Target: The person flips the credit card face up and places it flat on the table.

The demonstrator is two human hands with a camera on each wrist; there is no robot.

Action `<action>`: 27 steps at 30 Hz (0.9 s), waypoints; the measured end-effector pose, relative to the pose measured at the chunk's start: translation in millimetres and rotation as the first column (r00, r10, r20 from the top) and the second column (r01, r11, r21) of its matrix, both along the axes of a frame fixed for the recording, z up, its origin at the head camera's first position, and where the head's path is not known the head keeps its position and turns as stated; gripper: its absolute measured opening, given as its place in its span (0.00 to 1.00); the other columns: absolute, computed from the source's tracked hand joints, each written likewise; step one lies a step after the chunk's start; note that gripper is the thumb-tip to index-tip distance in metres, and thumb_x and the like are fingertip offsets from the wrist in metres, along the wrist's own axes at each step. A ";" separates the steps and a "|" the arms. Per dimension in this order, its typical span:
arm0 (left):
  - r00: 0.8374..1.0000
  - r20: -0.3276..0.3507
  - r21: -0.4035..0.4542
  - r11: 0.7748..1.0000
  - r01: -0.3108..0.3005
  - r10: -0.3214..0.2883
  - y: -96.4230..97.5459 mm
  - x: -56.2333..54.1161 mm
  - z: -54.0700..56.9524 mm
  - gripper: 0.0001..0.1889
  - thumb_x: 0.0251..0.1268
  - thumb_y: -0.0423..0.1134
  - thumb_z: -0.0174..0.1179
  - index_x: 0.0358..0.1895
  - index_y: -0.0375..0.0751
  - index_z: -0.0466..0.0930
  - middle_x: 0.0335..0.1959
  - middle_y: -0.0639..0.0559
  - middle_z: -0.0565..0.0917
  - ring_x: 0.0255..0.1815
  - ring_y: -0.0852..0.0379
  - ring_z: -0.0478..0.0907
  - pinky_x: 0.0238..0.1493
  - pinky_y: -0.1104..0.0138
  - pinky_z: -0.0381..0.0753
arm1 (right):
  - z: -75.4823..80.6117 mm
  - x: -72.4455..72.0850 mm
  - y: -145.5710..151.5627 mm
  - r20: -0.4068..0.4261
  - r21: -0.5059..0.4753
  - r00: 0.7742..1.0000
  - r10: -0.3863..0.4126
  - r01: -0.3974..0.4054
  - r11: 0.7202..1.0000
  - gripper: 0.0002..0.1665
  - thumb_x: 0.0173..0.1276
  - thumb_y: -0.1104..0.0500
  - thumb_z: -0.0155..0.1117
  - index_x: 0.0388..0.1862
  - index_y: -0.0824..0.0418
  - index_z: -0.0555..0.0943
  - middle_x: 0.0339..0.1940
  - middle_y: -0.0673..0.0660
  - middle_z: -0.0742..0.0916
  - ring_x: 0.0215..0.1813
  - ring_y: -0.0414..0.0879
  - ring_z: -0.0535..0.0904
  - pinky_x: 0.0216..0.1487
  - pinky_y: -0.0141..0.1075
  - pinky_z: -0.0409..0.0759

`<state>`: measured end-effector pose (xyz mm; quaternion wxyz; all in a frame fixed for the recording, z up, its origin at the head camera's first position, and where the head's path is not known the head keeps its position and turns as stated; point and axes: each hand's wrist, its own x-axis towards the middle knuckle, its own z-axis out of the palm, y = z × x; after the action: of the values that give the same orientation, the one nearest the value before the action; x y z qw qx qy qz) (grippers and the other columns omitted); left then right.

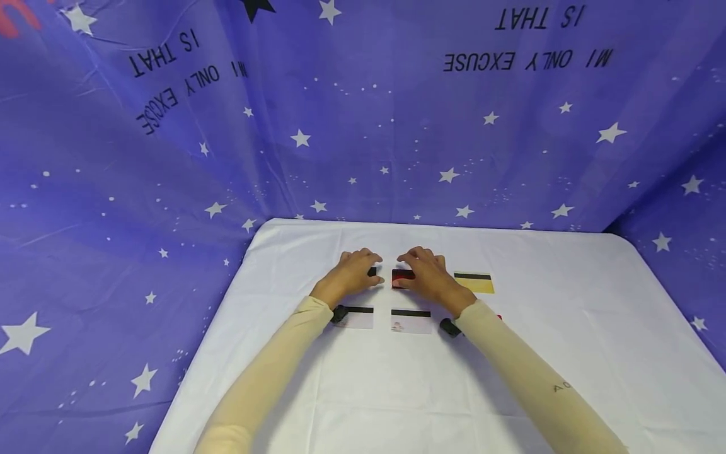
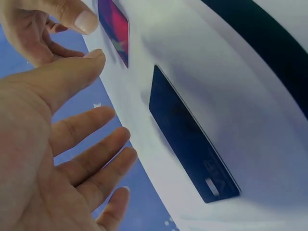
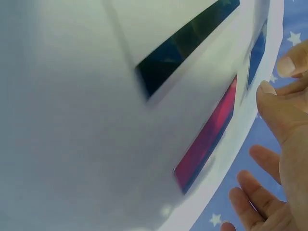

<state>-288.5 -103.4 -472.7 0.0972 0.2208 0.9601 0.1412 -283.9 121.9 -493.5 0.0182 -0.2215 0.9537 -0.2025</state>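
Note:
My left hand [image 1: 353,271] hovers over a dark blue card [image 2: 187,139], which it mostly covers in the head view. Its fingers are spread and loosely bent, holding nothing, as the left wrist view shows. Beside it, my right hand [image 1: 428,272] is over a red card [image 1: 400,279] with a dark band. In the right wrist view the red card [image 3: 207,139] lies on the cloth, apart from the relaxed fingers [image 3: 262,192]. Thumbs and forefingers of the two hands point at each other across a small gap.
Nearer me lie two pale cards with black stripes, one on the left [image 1: 360,321] and one in the middle [image 1: 411,324]. A yellow card [image 1: 474,285] lies right of my right hand. Red shows beside the right sleeve [image 1: 510,340]. A starry purple curtain [image 1: 391,145] surrounds the white-covered table [image 1: 386,391].

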 end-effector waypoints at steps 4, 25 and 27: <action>1.000 0.004 -0.007 1.000 0.017 -0.017 9.0 -1.4 -2.1 0.29 0.74 0.53 0.67 0.73 0.46 0.77 0.70 0.46 0.78 0.72 0.46 0.73 0.73 0.48 0.63 | 1.8 0.6 13.7 0.010 0.001 1.000 -0.016 0.016 1.000 0.37 0.69 0.42 0.76 0.72 0.56 0.78 0.68 0.61 0.77 0.70 0.60 0.71 0.66 0.60 0.63; 0.998 0.028 -0.092 0.994 0.054 -0.052 38.1 -7.0 -8.6 0.34 0.69 0.57 0.70 0.73 0.45 0.76 0.71 0.46 0.77 0.73 0.47 0.74 0.74 0.52 0.65 | -6.3 1.4 46.1 0.036 0.073 0.998 -0.050 0.047 0.996 0.40 0.67 0.40 0.76 0.72 0.58 0.79 0.72 0.65 0.76 0.73 0.65 0.70 0.64 0.61 0.64; 0.999 0.031 -0.097 0.994 0.045 -0.042 39.0 -6.8 -9.0 0.33 0.69 0.57 0.70 0.72 0.46 0.77 0.70 0.47 0.77 0.72 0.48 0.74 0.74 0.53 0.65 | -7.3 1.8 45.8 0.042 0.075 0.998 -0.050 0.046 0.996 0.40 0.67 0.40 0.76 0.71 0.58 0.80 0.72 0.65 0.76 0.73 0.65 0.70 0.64 0.62 0.64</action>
<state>-295.3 -64.4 -481.7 0.1247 0.2345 0.9594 0.0949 -282.0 167.7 -500.7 0.0425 -0.1931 0.9650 -0.1725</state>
